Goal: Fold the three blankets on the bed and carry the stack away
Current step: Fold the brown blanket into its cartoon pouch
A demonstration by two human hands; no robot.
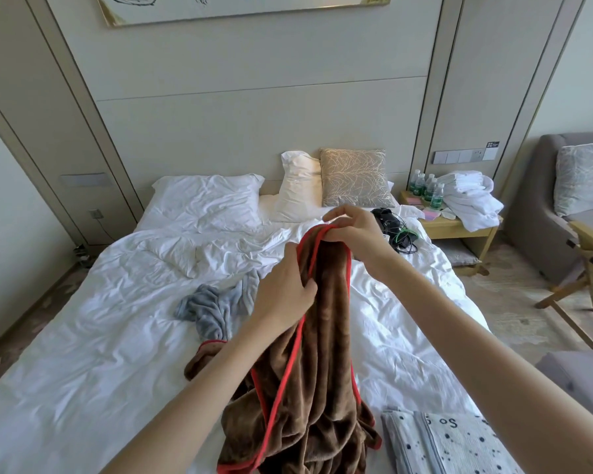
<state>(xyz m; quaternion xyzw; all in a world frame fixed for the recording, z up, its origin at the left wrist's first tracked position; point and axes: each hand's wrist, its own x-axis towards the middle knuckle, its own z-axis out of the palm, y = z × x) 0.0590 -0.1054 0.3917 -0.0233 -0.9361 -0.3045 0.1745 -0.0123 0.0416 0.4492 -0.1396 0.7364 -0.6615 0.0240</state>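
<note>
As left fingers (290,258) and right fingers (339,234) pinch red hem (317,249) | fleecy brown blanket (326,336) droops

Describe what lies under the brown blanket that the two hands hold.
The brown blanket, gripped by the left hand and right hand, trails onto the white duvet, which shows on both sides. Whatever lies beneath its bunched lower folds is covered.

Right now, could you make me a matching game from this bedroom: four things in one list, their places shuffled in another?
Things: 1 brown blanket; 2 grey blanket; 3 spotted blanket; 4 water bottles.
Places: A on the bedside table; B crumpled on the bed; C gripped by left hand and right hand; D flat at the near right edge.
Pairs: 1-C; 2-B; 3-D; 4-A.
</note>
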